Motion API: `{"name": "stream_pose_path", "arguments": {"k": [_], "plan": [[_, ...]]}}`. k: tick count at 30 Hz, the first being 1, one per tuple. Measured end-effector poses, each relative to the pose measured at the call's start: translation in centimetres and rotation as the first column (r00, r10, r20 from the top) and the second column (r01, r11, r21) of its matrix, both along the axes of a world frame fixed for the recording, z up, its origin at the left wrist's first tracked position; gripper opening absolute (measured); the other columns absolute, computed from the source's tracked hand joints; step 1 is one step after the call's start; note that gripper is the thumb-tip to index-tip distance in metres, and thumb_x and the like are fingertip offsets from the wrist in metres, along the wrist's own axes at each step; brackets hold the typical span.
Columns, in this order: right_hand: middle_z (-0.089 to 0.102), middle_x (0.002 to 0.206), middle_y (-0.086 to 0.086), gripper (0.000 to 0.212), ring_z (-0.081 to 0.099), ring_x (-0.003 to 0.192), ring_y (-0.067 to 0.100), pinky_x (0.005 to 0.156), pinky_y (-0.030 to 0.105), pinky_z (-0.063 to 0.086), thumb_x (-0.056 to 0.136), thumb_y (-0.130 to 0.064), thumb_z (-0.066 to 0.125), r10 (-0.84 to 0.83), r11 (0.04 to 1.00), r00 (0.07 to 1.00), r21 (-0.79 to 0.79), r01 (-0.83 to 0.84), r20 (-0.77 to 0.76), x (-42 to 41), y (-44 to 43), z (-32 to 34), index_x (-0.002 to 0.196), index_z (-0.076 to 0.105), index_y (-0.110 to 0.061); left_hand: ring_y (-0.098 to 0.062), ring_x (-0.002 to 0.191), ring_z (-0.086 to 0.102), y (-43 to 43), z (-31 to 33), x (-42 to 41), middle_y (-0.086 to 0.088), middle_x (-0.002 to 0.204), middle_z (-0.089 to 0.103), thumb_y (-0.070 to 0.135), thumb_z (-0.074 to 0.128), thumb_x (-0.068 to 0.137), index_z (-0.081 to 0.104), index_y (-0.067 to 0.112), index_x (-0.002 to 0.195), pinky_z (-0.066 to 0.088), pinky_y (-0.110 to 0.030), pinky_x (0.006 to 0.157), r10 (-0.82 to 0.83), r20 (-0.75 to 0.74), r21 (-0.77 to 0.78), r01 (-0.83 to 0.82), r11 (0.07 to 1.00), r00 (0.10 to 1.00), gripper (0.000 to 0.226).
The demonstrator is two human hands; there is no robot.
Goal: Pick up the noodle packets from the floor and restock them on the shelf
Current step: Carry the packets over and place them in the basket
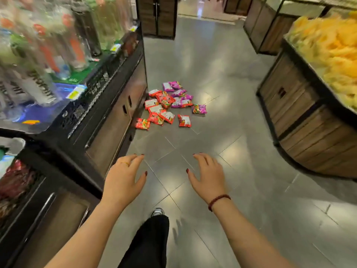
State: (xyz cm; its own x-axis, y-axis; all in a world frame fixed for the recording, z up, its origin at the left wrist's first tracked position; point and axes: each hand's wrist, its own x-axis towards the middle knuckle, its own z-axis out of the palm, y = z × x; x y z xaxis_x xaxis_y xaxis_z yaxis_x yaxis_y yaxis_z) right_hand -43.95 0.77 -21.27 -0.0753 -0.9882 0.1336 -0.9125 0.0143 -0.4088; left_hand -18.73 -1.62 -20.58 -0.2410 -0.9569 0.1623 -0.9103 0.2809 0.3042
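Several noodle packets (pixel 168 104), red ones and purple ones, lie in a loose heap on the grey tiled floor beside the foot of the left shelf unit (pixel 116 113). One purple packet (pixel 199 109) and one red packet (pixel 184 120) lie a little apart on the right. My left hand (pixel 124 178) and my right hand (pixel 207 176) hang in the air well short of the heap, palms down, fingers spread and relaxed. Both hands hold nothing.
The left shelf carries blurred bottles (pixel 48 45) with price tags along its edge. A wooden display stand (pixel 309 122) piled with yellow snack bags stands on the right. Another dark cabinet (pixel 157 16) closes the aisle's far end. My leg and shoe (pixel 157 212) show below.
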Motion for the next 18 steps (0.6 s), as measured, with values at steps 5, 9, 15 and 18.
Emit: {"name": "stream_pose_path", "arguments": {"k": [5,9,15,18], "plan": [[0.058,0.126,0.002,0.045,0.054,0.113,0.027,0.093,0.036,0.041,0.084,-0.035,0.067,-0.083,0.996,0.996,-0.017,0.082,-0.031,-1.0,-10.1,1.2,0.124,0.059,-0.018,-0.031,0.106,0.061,-11.5,0.0,-0.6,-0.009,0.116,0.066,0.024,0.079,0.076,0.063,0.008,0.125,0.053,-0.039,0.080,-0.055,-0.035,0.011,0.056,0.998,0.998,0.054],[0.055,0.131,0.001,0.045,0.050,0.119,0.024,0.097,0.035,0.039,0.086,-0.035,0.065,-0.130,0.991,0.991,0.014,0.130,-0.020,-2.2,-16.5,2.1,0.128,0.057,-0.018,-0.030,0.108,0.060,-19.5,0.5,-1.7,-0.009,0.120,0.064,0.028,0.076,0.079,0.062,0.010,0.127,0.053,-0.041,0.083,-0.105,-0.023,0.015,0.106,0.994,0.994,0.053],[0.049,0.138,0.001,0.048,0.045,0.126,0.023,0.105,0.034,0.034,0.090,-0.037,0.061,-0.150,0.986,0.988,0.070,0.151,-0.019,-5.6,-24.6,1.8,0.134,0.052,-0.020,-0.028,0.111,0.059,-29.0,-0.1,-5.5,-0.008,0.123,0.064,0.031,0.073,0.081,0.061,0.013,0.129,0.052,-0.040,0.086,-0.164,-0.020,0.043,0.165,0.985,0.986,0.052],[0.048,0.141,0.001,0.049,0.043,0.128,0.021,0.106,0.033,0.032,0.091,-0.038,0.059,-0.127,0.988,0.992,0.087,0.129,-0.028,-8.1,-29.6,1.3,0.136,0.050,-0.020,-0.029,0.110,0.059,-34.0,-0.9,-8.0,-0.008,0.122,0.063,0.034,0.068,0.083,0.060,0.013,0.129,0.054,-0.041,0.084,-0.175,-0.014,0.048,0.176,0.983,0.984,0.051]]}}
